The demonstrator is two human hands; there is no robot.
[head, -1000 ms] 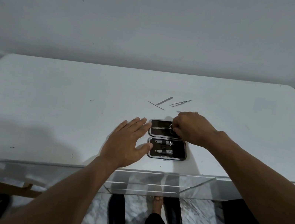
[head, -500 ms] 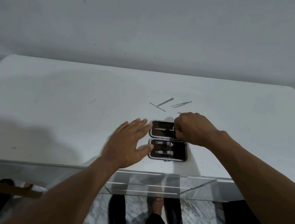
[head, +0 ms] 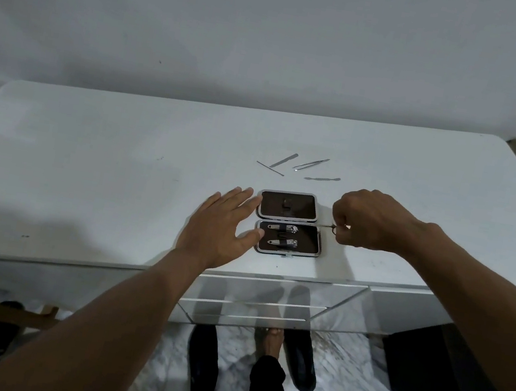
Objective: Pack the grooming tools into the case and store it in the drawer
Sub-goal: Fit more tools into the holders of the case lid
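White tabletop against a plain pale wall; marbled floor and the person's feet are visible below its front edge.

Change since half a second ago: the right hand has left the far half of the case and now sits just to the right of it, clear of the rim. That far half, covered by the hand before, is now exposed, with dark lining and bare loops and no tool seated in it. The left hand has kept its place.

Hands: the left hand lies flat with fingers straight and spread. Its fingertips meet the left rim of the far half and its thumb overlaps the left rim of the near half. It holds nothing. The right hand is curled into a loose fist and pinches a small metal tool with a ring end. The thin end of the tool points at the right edge of the case, level with the hinge; contact there cannot be confirmed.

Task items: the case lies open near the front edge of the tabletop, with two nail clippers strapped in the near half. Four loose tools, thin and metallic, lie on the tabletop just beyond the case, apart from both hands. A mirrored drawer front below the tabletop edge is closed.
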